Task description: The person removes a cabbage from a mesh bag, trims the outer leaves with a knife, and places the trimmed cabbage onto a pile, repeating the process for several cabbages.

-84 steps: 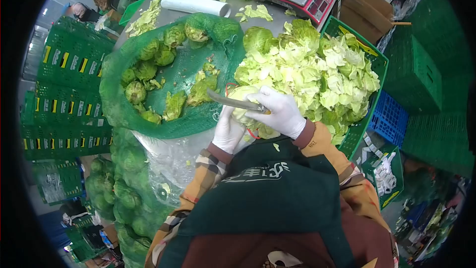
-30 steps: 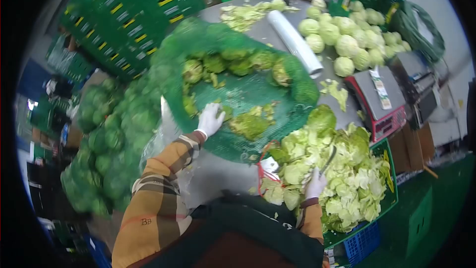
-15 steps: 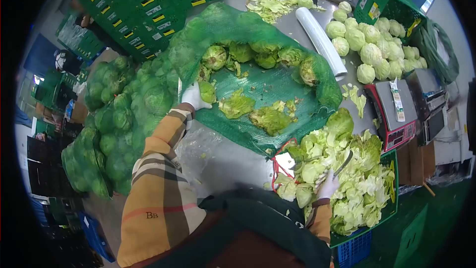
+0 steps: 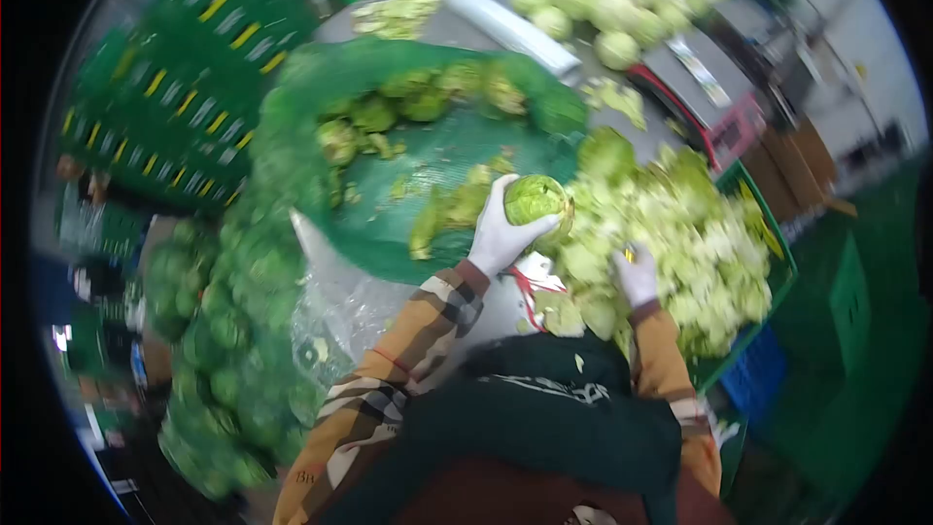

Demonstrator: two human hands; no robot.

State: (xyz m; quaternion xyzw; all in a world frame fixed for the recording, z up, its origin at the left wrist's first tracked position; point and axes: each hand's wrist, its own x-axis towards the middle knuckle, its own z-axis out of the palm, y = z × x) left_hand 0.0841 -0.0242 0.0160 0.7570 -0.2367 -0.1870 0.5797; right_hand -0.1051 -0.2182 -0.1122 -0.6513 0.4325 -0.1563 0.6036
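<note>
My left hand, in a white glove, grips a green cabbage above the near right edge of the open green net bag. My right hand, also gloved, is closed over the heap of pale leaves. A small yellowish bit shows at its fingers; the rest of what it holds is blurred. Inside the net, more cabbages lie along the far side, with loose leaves nearer. A white tag with red string is just below the held cabbage.
Filled net bags stand at the left, before stacked green crates. A plastic film roll and a pile of trimmed cabbages lie on the far table. A red scale stands at the right beside cardboard.
My left hand has moved right, lifting the cabbage out of the net towards the leaf heap. The camera view has turned right. The blade at my right hand no longer shows clearly.
</note>
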